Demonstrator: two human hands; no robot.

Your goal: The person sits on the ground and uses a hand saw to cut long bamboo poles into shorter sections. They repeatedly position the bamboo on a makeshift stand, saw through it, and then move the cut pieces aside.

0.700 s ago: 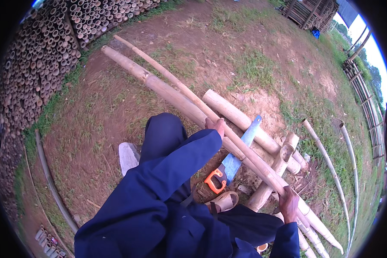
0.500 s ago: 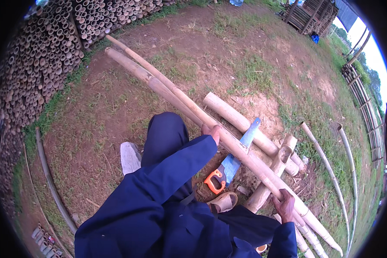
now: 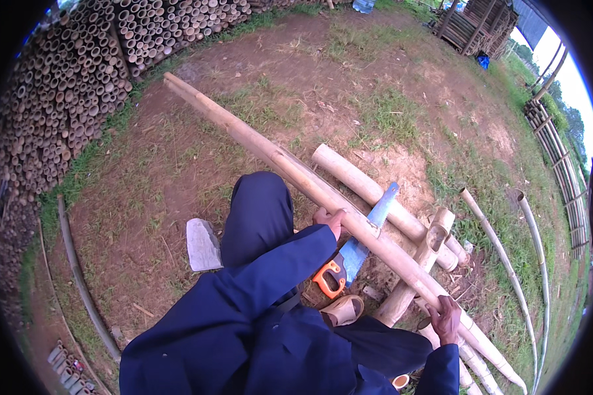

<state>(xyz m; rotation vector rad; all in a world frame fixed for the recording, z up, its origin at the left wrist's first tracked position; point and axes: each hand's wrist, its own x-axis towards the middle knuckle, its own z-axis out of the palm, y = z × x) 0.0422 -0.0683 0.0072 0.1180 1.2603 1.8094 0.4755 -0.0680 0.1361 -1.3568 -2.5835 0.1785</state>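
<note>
A long bamboo pole (image 3: 402, 258) slants across in front of me, from the far left to the near right. A second pole lies close along it, mostly hidden at the far end. My left hand (image 3: 329, 220) is closed around the pole near its middle, beside my knee. Lower right, my right hand (image 3: 447, 320) wraps over the pole with bent fingers. Under the pole lies a handsaw (image 3: 354, 257) with an orange and black handle, its blade crossing below the bamboo. A notched bamboo piece (image 3: 435, 238) supports the pole between my hands.
A thick bamboo length (image 3: 350, 174) lies beyond the saw. Two thin poles (image 3: 495, 240) are on the grass at right. A pale stone block (image 3: 203, 245) sits left of my knee. Stacked bamboo (image 3: 79, 85) fills the far left; a curved pole (image 3: 79, 276) lies below it.
The far ends of the two poles, apart before, now nearly line up, the upper one having swung nearer. My left hand has shifted slightly right and nearer, my right hand slightly right.
</note>
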